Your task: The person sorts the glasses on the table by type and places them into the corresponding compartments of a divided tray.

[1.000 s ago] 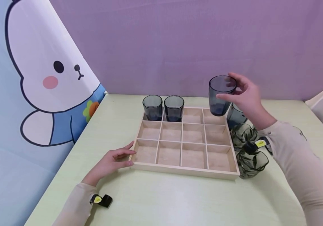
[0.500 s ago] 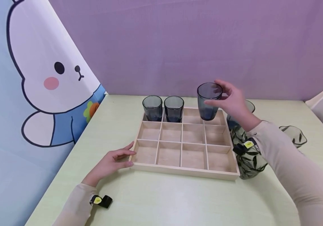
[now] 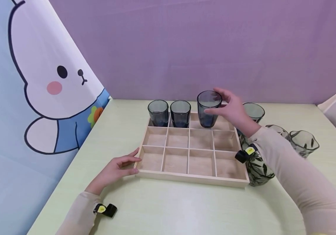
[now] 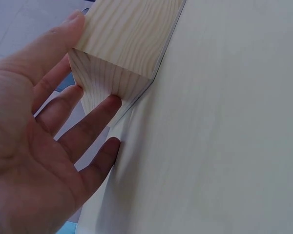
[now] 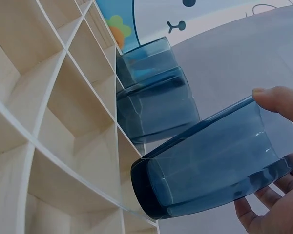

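My right hand pinches a blue-grey drinking glass near its rim, thumb on one side and fingers on the other. The glass is upright above the back row of a wooden divided tray, over the third compartment from the left; in the right wrist view its thick base is close to the dividers. Two matching glasses, one at the back left corner and another beside it, stand in the tray. My left hand touches the tray's front left corner with extended fingers.
Right of the tray, partly behind my right arm, stand another smooth glass and several wavy patterned glasses. A purple backdrop rises behind the pale table. A cartoon-printed cloth hangs at the left.
My right hand has carried the glass left and down, from over the tray's back right corner to the third back compartment. The left hand stays at the tray's corner.
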{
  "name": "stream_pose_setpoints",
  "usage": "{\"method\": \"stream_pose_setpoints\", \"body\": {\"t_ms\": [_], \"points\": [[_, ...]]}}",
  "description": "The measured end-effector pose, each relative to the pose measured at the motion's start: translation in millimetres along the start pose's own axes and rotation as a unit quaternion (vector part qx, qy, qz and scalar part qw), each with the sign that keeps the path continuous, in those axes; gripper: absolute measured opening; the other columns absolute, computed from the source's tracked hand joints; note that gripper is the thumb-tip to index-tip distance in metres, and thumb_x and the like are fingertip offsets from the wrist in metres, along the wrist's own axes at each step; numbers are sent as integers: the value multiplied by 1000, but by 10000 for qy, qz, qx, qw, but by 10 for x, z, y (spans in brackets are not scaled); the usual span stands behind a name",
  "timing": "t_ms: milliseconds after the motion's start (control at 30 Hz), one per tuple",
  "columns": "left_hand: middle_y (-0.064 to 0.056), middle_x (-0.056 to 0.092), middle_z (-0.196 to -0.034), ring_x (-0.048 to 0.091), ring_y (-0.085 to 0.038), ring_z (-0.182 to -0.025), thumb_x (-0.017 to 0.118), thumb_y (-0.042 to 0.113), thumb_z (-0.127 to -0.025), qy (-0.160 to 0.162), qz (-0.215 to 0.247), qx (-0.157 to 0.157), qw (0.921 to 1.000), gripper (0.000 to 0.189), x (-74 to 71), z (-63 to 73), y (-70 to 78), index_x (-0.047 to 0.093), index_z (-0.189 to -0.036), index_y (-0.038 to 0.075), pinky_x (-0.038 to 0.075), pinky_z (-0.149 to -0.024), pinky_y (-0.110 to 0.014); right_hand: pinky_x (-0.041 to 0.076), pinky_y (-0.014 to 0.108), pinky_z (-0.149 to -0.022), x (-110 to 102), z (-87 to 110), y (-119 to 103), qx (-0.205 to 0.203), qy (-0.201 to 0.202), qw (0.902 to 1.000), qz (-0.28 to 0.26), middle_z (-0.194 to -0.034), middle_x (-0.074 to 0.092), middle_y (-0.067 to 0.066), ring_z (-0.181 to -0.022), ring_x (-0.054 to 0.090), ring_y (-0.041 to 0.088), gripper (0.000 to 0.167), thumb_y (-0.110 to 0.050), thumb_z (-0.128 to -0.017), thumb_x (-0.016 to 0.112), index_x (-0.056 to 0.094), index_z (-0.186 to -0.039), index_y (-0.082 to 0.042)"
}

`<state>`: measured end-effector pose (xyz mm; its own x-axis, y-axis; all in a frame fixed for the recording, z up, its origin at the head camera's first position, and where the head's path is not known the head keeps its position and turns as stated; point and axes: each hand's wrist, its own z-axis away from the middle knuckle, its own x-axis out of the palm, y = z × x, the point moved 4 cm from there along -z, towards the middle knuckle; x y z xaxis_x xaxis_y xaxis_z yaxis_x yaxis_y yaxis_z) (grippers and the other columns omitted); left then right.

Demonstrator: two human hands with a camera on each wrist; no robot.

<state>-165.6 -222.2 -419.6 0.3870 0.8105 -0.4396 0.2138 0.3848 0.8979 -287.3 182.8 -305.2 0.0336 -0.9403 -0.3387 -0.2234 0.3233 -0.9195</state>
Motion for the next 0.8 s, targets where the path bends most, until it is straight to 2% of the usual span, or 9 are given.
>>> {"method": "stream_pose_setpoints", "body": {"t_ms": [133,300,467,600,800], "points": [[-17,35,-155,36,-40,-140,75,9,-89,16,-25,93,10000,38,8,11,8,67,-124,-1,35,-104,-16,44,36,-99,43,-7,29,176,-29,9998,-64,-137,57,7,-124,50,18,84,-12,-76,88,47,-149,-14],[-14,35,-156,35,-36,-140,76,9,-88,44,70,33,10000,38,14,24,21,67,-124,0,35,-103,-14,41,37,-104,86,-20,53,134,21,9995,-290,-136,58,10,-124,51,20,82,-4,-76,87,48,-148,-9],[-13,35,-156,38,-35,-140,76,10,-88,32,87,9,10000,39,20,37,44,67,-124,0,38,-104,-19,41,34,-104,123,-20,86,165,-16,9990,-423,-137,57,14,-124,51,23,83,2,-75,85,45,-148,-5],[-14,35,-156,39,-37,-139,76,9,-87,22,117,9,9999,39,27,49,63,67,-124,0,41,-103,-22,44,32,-102,151,-10,123,358,-100,9980,-509,-140,55,14,-128,49,24,85,3,-75,84,44,-150,-6],[-14,35,-156,36,-35,-140,76,9,-88,37,111,6,9999,39,27,76,99,67,-124,-1,35,-104,-15,43,35,-105,188,-5,168,584,-223,9961,-625,-146,50,14,-134,46,26,86,6,-77,82,40,-152,-6]]}}
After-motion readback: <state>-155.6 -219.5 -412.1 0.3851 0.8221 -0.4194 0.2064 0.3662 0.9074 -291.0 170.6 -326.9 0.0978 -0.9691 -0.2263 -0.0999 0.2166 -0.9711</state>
